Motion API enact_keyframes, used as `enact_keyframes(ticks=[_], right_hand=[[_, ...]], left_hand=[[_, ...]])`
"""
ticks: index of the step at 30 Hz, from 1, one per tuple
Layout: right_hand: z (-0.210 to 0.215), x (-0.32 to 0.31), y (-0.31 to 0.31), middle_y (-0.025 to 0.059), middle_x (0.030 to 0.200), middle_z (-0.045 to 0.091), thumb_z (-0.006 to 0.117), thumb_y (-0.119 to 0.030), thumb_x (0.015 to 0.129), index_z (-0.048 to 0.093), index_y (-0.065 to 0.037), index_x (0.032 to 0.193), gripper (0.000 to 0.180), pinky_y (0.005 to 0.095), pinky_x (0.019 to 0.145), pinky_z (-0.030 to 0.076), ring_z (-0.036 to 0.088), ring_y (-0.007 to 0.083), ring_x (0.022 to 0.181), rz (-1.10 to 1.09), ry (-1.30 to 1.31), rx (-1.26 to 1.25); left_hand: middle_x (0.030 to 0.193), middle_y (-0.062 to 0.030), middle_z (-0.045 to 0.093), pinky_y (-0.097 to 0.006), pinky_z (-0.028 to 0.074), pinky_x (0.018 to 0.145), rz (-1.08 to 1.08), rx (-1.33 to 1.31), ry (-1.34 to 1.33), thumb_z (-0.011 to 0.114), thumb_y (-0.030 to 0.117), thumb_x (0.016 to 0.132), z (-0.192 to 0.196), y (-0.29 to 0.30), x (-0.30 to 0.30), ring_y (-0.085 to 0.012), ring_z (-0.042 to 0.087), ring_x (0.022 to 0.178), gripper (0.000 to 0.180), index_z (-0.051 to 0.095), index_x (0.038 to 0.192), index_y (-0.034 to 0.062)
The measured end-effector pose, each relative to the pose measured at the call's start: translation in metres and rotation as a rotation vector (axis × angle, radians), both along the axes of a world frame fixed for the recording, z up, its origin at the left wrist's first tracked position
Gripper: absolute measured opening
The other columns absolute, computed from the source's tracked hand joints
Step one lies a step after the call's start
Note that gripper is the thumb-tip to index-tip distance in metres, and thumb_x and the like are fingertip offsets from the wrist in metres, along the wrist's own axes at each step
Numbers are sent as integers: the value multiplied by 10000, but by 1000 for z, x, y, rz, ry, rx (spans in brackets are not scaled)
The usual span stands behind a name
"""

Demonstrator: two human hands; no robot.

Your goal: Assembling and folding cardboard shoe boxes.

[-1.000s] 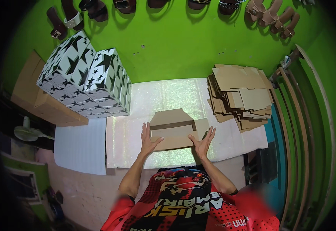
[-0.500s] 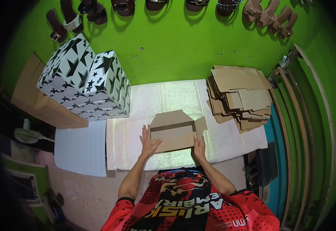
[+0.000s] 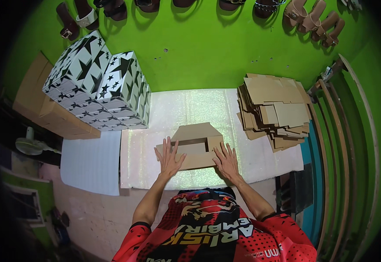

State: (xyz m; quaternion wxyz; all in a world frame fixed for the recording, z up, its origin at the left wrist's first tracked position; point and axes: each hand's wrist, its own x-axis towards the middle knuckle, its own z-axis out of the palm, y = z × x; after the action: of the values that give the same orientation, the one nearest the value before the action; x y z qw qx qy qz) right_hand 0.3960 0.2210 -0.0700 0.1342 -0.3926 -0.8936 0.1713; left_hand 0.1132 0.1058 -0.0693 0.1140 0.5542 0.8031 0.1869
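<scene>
A brown cardboard box [image 3: 199,162] sits on the glittery white table sheet [image 3: 194,105], its far flap standing up and outward. The right end flap is folded inward over part of the opening; the inside shows bare cardboard. My left hand [image 3: 169,162] lies over the box's left end with its fingers stretched out, and a bit of cardboard sticks out beyond it. On the right end rests my right hand [image 3: 228,163], its fingers spread and pressing flat on the folded flap and side. Neither hand is closed around anything.
Stacked white boxes with black stars [image 3: 99,87] stand at the left, beside larger brown cartons [image 3: 64,115]. Flat cardboard blanks [image 3: 277,105] are piled at the right. Sandals [image 3: 184,2] hang on the green wall. A fan [image 3: 29,144] is at far left, wooden rails [image 3: 338,131] at right.
The box's right flap, which stuck outward, is now folded inward. My right hand has gone from gripping the right wall to lying flat with fingers spread. The left fingers reach farther over the left end.
</scene>
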Motion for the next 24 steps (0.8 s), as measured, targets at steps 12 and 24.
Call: enact_keyframes(ticks=[12,24], right_hand=[[7,-1,4,97,1731,284,498,-584,1045,455,-306,1602,624,655,1224,259,342,438,1528,30,-182,58],[15,-7,0,153,1673,372,518,-504,1040,523,-257,1558,573,678,1202,259,352,447,1512,21,-167,175]], left_hand=[[1700,-155,330,-747,-66,1221,-282,195,-106,809,507,839,4,4,23,-315,192,1617,557,751,1081,9],[1662,-166,389,-750,7,1221,-300,345,-41,852,470,800,-1,1,25,-326,323,1572,518,737,1031,21]])
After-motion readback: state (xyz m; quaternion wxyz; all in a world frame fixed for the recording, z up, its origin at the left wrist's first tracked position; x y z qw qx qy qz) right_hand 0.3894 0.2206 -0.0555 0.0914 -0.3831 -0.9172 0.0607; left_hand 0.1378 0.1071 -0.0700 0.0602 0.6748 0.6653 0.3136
